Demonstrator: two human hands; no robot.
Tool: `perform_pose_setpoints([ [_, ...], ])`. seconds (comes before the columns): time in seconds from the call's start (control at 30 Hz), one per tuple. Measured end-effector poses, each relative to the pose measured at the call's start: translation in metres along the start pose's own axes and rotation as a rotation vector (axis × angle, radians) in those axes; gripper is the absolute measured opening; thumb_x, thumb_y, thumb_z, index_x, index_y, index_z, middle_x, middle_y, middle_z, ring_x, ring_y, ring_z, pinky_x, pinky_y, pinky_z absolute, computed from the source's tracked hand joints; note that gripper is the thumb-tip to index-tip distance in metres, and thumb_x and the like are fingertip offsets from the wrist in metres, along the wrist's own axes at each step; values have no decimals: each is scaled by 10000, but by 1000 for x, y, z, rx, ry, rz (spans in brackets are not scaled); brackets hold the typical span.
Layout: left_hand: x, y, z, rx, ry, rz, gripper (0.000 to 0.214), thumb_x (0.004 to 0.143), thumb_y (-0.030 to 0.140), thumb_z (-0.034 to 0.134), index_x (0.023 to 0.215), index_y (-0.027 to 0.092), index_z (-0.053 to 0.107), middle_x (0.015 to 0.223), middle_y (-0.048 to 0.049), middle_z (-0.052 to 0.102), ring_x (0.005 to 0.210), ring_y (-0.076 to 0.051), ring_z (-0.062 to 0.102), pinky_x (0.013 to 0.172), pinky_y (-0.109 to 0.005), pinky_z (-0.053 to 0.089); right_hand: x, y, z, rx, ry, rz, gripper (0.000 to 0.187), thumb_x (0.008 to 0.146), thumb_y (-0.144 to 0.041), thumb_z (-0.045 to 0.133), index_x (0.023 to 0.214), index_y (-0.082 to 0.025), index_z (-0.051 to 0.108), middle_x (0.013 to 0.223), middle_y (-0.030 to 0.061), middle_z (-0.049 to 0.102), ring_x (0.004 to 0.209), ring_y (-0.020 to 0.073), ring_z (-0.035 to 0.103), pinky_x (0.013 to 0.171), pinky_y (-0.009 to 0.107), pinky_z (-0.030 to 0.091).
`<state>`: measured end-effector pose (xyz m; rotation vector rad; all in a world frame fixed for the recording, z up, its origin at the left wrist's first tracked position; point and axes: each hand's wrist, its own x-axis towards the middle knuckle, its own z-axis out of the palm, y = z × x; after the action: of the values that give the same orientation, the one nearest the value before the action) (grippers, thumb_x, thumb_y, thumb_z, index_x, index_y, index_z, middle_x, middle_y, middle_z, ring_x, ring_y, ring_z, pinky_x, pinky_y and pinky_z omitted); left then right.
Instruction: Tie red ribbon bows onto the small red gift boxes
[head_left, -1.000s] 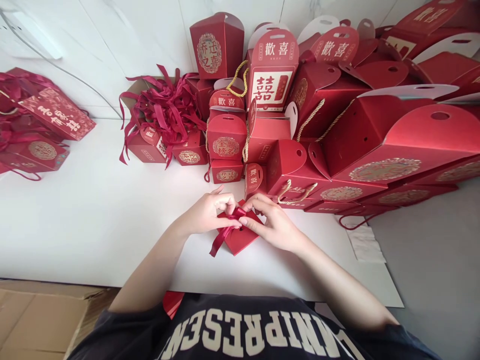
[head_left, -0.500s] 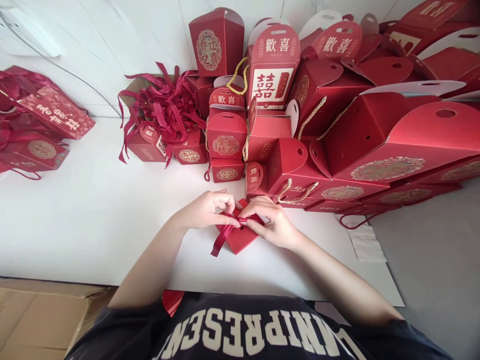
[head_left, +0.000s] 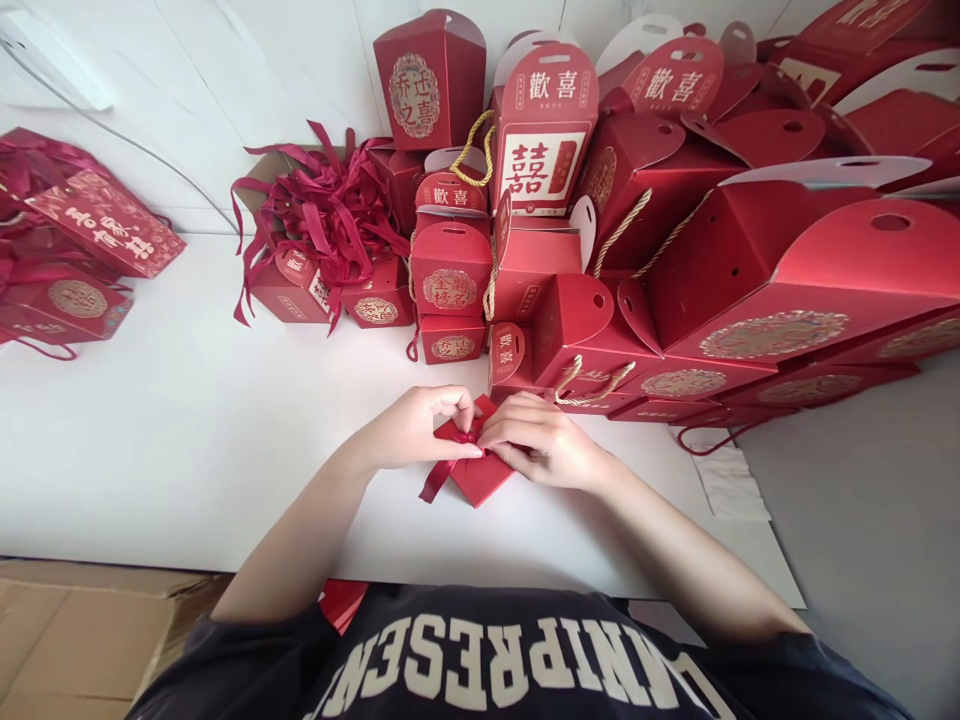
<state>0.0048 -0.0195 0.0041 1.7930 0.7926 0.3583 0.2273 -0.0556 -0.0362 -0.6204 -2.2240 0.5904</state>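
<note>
A small red box (head_left: 482,484) sits on the white table in front of me, turned cornerwise. A dark red ribbon (head_left: 438,480) crosses its top, and one tail hangs down over the near left side. My left hand (head_left: 420,428) pinches the ribbon between thumb and index finger at the middle of the box. From the right, my right hand (head_left: 551,443) has its fingertips closed on the ribbon close to the same spot. The fingers of both hands hide much of the ribbon's knot or loop and the box's right part.
Red gift boxes (head_left: 787,270) with rope handles are stacked along the back and right. A heap of loose ribbons (head_left: 330,210) fills an open box behind. More red boxes (head_left: 82,300) stand far left. A cardboard box (head_left: 82,630) is below the table's near edge.
My right hand's fingers have curled in closer to the left fingertips at the ribbon. The ribbon between them is gathered tighter. The box stays in place.
</note>
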Motion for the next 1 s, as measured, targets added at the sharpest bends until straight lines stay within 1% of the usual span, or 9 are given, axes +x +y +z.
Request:
perform_pose_setpoints([
  [0.13, -7, 10, 10, 270, 108, 44, 135, 781, 198, 658, 837, 203, 535, 847, 8, 614, 806, -162, 614, 804, -335, 508, -2, -2, 1, 22, 27, 55, 117, 938, -155, 556, 973, -215, 651, 896, 61, 711, 847, 191, 628, 825, 376, 483],
  [0.23, -12, 11, 25, 480, 249, 155, 137, 797, 115, 584, 870, 216, 527, 835, 19, 633, 814, -164, 622, 921, -380, 489, -5, -2, 4, 29, 52, 88, 100, 926, -164, 576, 962, -218, 651, 872, 54, 700, 836, 193, 621, 811, 377, 480],
  [0.37, -17, 4, 48, 730, 460, 275, 197, 807, 44, 541, 909, 213, 545, 827, -7, 663, 785, -180, 626, 801, -347, 497, -10, -1, 7, 41, 83, 115, 95, 926, -166, 573, 953, -221, 646, 878, 53, 701, 841, 196, 622, 804, 381, 479],
  [0.47, -19, -2, 57, 865, 568, 316, 167, 846, 48, 520, 872, 207, 565, 779, -16, 648, 723, -172, 602, 720, -320, 481, -10, -4, 6, 44, 72, 116, 90, 923, -167, 578, 956, -223, 639, 883, 51, 702, 838, 199, 617, 813, 388, 472],
  [0.57, -18, -6, 57, 814, 577, 309, 180, 861, 42, 495, 832, 206, 563, 794, -13, 624, 719, -146, 592, 673, -274, 479, -9, -11, 5, 96, 75, 162, 76, 931, -188, 576, 976, -221, 629, 888, 49, 692, 834, 197, 603, 816, 384, 471],
  [0.63, -18, -9, 54, 761, 576, 320, 169, 866, 51, 504, 823, 204, 562, 862, -21, 618, 742, -132, 603, 675, -254, 490, -9, -16, 6, 123, 114, 255, 89, 958, -201, 543, 978, -215, 628, 919, 58, 671, 873, 196, 595, 840, 379, 470],
  [0.8, -19, -16, 50, 792, 600, 430, 141, 872, 63, 551, 842, 196, 586, 973, -46, 607, 793, -131, 632, 736, -258, 526, -11, -23, 13, 66, 190, 542, 108, 959, -275, 566, 953, -223, 661, 1184, 103, 571, 1173, 251, 529, 1032, 455, 394],
  [0.93, -21, -19, 51, 829, 578, 505, 144, 880, 60, 555, 875, 199, 592, 1000, -52, 618, 809, -137, 640, 753, -270, 532, -12, -20, 16, 267, 153, 640, 118, 900, -331, 670, 973, -241, 694, 1319, 95, 542, 1327, 255, 457, 1116, 470, 338],
  [1.0, -21, -17, 51, 838, 581, 489, 141, 871, 65, 569, 898, 203, 585, 1009, -55, 625, 839, -149, 637, 772, -283, 528, -13, -17, 17, 385, 162, 666, 136, 871, -333, 711, 970, -241, 720, 1340, 91, 554, 1347, 243, 455, 1137, 454, 324],
])
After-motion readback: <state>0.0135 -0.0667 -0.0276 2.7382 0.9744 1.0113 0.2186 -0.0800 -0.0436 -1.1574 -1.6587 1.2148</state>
